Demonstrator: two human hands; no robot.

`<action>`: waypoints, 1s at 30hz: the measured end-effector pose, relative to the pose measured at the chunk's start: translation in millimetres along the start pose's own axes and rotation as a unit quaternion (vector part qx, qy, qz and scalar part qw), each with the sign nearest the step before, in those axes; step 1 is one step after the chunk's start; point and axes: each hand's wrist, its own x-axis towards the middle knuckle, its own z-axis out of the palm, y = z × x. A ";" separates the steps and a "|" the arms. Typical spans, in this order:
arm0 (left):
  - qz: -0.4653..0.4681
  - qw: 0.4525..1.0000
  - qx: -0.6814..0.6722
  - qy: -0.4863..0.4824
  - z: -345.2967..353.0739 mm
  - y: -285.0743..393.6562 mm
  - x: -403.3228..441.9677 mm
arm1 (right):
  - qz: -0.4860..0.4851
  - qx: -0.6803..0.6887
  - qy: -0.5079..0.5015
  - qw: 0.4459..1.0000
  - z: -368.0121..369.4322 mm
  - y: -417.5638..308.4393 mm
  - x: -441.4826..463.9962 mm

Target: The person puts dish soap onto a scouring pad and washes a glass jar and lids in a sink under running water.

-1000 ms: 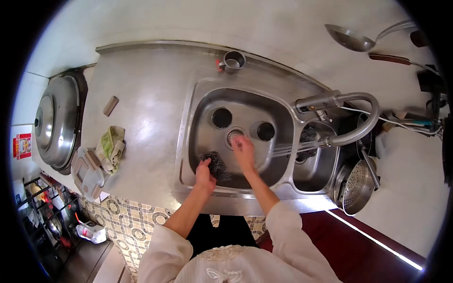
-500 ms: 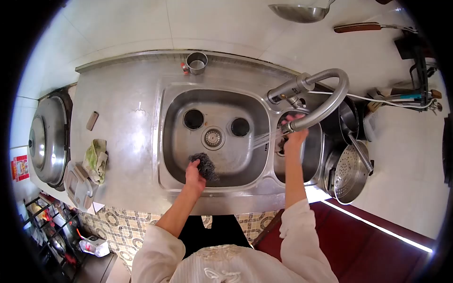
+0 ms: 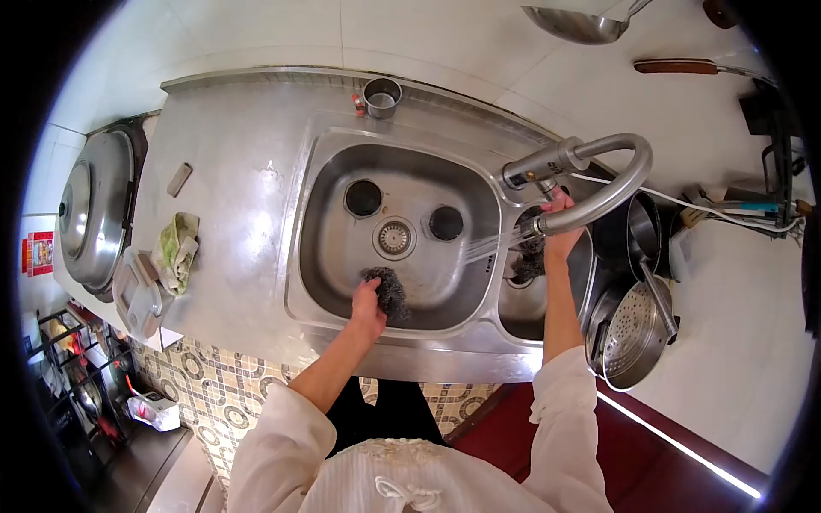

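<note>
My left hand point(image 3: 369, 308) is closed around a dark grey steel wool scourer point(image 3: 391, 295), low over the near side of the large sink basin point(image 3: 312, 256). My right hand point(image 3: 560, 224) is up at the faucet lever point(image 3: 546, 185), its fingertips against it; the curved spout hides part of the hand. Water streams sideways from the faucet head point(image 3: 532, 228) into the large basin. Two round black pieces point(image 3: 363, 198) lie in that basin, on either side of the drain point(image 3: 394, 238). In the small basin point(image 3: 523, 299) sits a dark, mesh-like clump point(image 3: 528, 259), partly covered.
A metal cup point(image 3: 382, 97) stands behind the sink. Left on the counter are a green-white cloth point(image 3: 176, 254), a small tan block point(image 3: 180, 179) and a clear container point(image 3: 138, 295). A lidded wok point(image 3: 90, 209) is farther left. Pots and a perforated steamer point(image 3: 633, 333) crowd the right side.
My right hand has gone up from beside the spout to the faucet lever. My left hand still grips the scourer over the large basin. The camera view has shifted, and water keeps running.
</note>
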 end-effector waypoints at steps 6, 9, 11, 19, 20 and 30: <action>-0.001 1.000 0.012 0.010 4.6 -7.7 1.5 | -0.019 0.021 -0.022 0.999 2.6 -5.5 -21.3; -0.001 1.000 -0.008 -0.002 6.3 -5.2 -6.8 | 0.040 0.067 -0.013 0.997 8.6 -4.3 -30.0; 0.002 1.000 0.002 0.011 9.4 -0.5 -13.6 | 0.065 0.083 0.001 0.994 13.8 -4.1 -40.6; 0.007 1.000 -0.019 -0.007 13.1 17.5 -22.9 | -0.021 0.008 -0.188 0.982 70.7 -64.4 -137.7; 0.013 1.000 -0.011 -0.008 13.9 20.6 -25.0 | -0.095 -0.073 -0.190 0.974 84.6 -62.4 -137.8; 0.083 0.987 -0.032 -0.135 33.5 34.9 -1.1 | -0.031 0.002 -0.346 0.938 109.8 -48.6 -163.8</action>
